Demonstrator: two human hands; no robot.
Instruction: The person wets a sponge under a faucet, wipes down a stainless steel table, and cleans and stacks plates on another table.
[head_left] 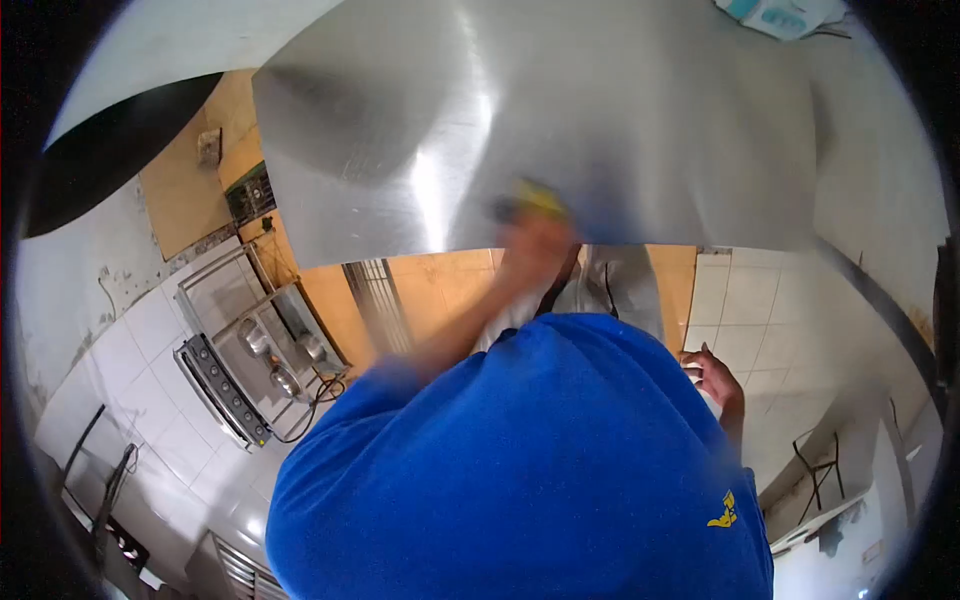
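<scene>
My left hand (541,243) is blurred by motion and closed around a yellow sponge (538,196). The sponge rests against the stainless steel table (700,120), near its front edge. A dark patch shows beside the sponge, too smeared to make out. Down at my side, away from the table, hangs my right hand (714,376). Its fingers are apart and nothing shows in them.
To the left stands a cooking appliance with a row of knobs (222,392) and metal bowls (285,380) on top. A light-blue package (785,14) lies at the table's far right corner. A black stand (820,465) is at right.
</scene>
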